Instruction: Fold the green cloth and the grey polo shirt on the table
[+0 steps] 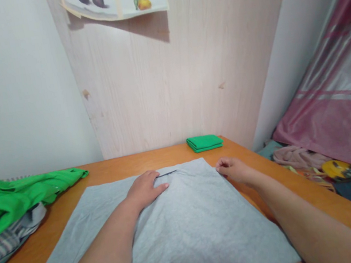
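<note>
A light grey garment (191,223) lies spread flat on the wooden table (124,167). My left hand (146,189) rests flat on its far middle part, fingers stretched out beside a dark neckline slit. My right hand (234,170) is at the garment's far right corner, fingers pinched on the cloth's edge.
A small folded green cloth (205,142) sits at the table's far edge by the wall. A heap of green and striped clothes (10,208) covers the left side. Right of the table lie a pink plaid blanket (341,95) and mixed items on the floor.
</note>
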The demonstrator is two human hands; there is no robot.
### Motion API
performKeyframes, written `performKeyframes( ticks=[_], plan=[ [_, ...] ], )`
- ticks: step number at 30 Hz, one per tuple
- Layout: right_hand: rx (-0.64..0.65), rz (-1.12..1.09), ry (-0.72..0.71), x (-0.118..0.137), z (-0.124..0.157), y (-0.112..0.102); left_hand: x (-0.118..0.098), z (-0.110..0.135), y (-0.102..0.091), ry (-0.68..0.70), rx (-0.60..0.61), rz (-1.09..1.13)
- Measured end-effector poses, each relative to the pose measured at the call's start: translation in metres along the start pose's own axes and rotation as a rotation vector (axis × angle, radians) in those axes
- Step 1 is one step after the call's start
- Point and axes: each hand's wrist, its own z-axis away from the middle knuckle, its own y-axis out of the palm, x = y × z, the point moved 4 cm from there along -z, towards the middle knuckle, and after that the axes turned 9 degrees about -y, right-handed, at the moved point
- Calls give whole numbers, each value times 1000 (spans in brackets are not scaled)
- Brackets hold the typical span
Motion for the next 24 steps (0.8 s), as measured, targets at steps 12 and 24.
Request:
performKeyframes(
  ticks=[12, 24],
  plan=[
    [-112, 234, -93, 24, 7, -9, -1, 1, -1, 1, -13, -10],
    [447, 476, -86, 42, 23, 44, -2, 4, -2, -8, -2, -7]
  ],
)
